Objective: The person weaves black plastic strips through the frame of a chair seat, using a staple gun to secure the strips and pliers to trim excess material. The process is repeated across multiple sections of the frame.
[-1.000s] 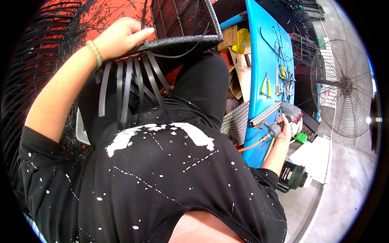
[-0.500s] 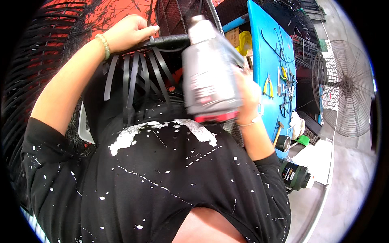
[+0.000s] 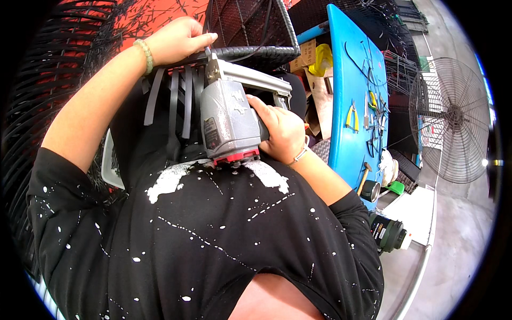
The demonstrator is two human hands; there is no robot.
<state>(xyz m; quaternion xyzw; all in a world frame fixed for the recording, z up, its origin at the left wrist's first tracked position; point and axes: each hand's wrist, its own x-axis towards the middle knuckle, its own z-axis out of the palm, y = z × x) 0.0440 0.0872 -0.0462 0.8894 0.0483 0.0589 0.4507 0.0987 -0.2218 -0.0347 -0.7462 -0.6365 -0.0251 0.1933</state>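
Your left hand pinches a black strip at the woven frame; your right hand curls its fingers round the nail gun, nose beside the strip. Probably fastening; calls for a steady strip.

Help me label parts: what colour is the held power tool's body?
The power tool's body is grey; the head view shows it best.
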